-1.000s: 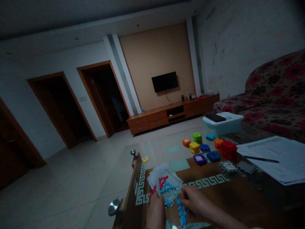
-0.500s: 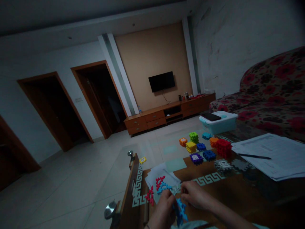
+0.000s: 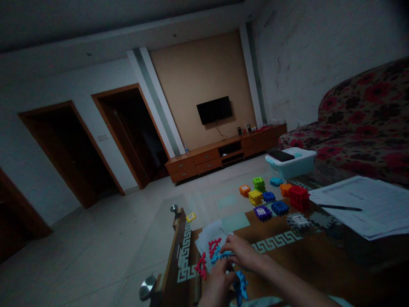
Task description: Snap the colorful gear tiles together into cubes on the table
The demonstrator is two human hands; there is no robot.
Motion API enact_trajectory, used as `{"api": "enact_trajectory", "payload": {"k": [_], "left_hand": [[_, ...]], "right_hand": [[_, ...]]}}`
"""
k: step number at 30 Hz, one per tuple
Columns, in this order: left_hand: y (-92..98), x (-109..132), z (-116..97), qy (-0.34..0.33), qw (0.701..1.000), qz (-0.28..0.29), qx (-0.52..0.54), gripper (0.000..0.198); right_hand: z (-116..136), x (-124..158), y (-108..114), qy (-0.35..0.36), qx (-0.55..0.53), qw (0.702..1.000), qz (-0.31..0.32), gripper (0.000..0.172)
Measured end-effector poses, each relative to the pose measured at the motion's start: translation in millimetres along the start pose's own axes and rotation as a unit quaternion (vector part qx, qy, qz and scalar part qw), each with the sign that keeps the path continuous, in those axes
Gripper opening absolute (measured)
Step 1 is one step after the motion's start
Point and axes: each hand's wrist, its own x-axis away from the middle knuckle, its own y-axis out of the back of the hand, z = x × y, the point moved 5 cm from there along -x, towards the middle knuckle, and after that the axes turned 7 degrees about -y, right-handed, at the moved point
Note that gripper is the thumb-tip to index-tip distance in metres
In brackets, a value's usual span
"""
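My left hand [image 3: 219, 280], low in the view, has its fingers bent around a blue toothed building tile [image 3: 241, 285], which sticks out past the thumb. My right hand [image 3: 244, 252] reaches in from the right, fingers bent, gripping the edge of a light blue toothed tile [image 3: 217, 255]. That tile lies among two red toothed tiles [image 3: 214, 246] on and beside some white papers [image 3: 211, 232]. The hands are close together, and the left fingertips are partly hidden beneath the right hand.
On the glass-topped table, several toothed blocks, including a red stack [image 3: 299, 198] and a purple block [image 3: 262, 212], stand right of centre. A yellow tile [image 3: 191, 217] sits at the far left corner. Papers [image 3: 361, 209] with a pen [image 3: 340, 207] and a turquoise box [image 3: 292, 166] are at right.
My right hand has moved left and is now at the light blue tile, beside my left hand. The left hand keeps the blue tile in nearly the same place.
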Motion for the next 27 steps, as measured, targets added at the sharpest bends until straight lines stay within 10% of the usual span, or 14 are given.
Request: {"api": "enact_trajectory", "payload": {"k": [12,27], "left_hand": [[-3.7,5.0,2.8,0.123,0.99,-0.025,-0.067,0.038],[-0.6,15.8,9.5,0.106,0.991,-0.067,0.045,0.049]], "right_hand": [[-2.5,6.1,15.9,-0.125,0.151,0.981,-0.007,0.024],[-3.0,31.2,29.2,-0.056,0.088,0.994,-0.015,0.02]]}}
